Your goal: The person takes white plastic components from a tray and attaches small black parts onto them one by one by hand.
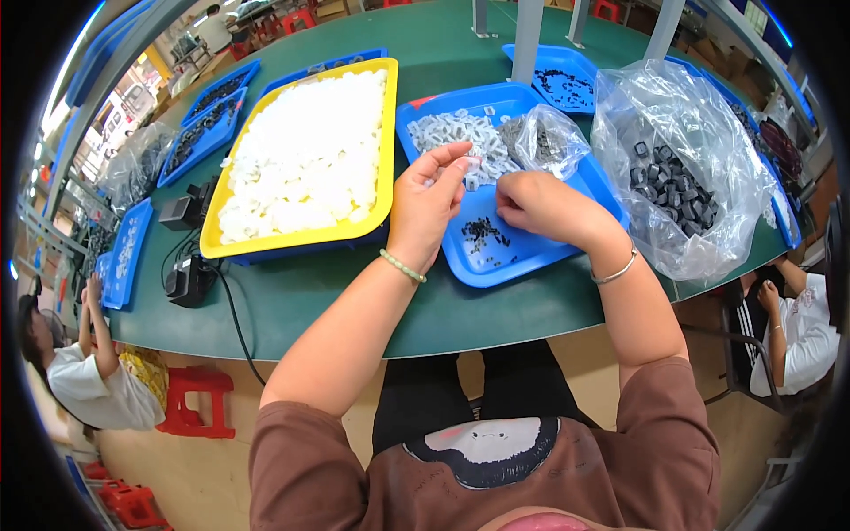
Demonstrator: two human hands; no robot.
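Note:
Over a blue tray (531, 265), my left hand (428, 196) is closed in a pinch on a small whitish plastic part (474, 163) between thumb and index finger. My right hand (544, 205) is bent down over the same tray with its fingers curled; whatever they hold is hidden. A heap of pale grey plastic parts (456, 133) fills the tray's far left. Beside it, a clear bag of small grey parts (551, 146) rests at the far right. Tiny black pieces (482, 234) lie scattered in the tray's near part, just below my hands.
At left stands a yellow tray (386, 159) heaped with white parts. To the right, a large clear bag (735, 177) holds black cube-like parts (673, 186). Black boxes (188, 281) with a cable sit at the left. Co-workers (97, 372) are at both sides; a metal post (528, 44) rises behind.

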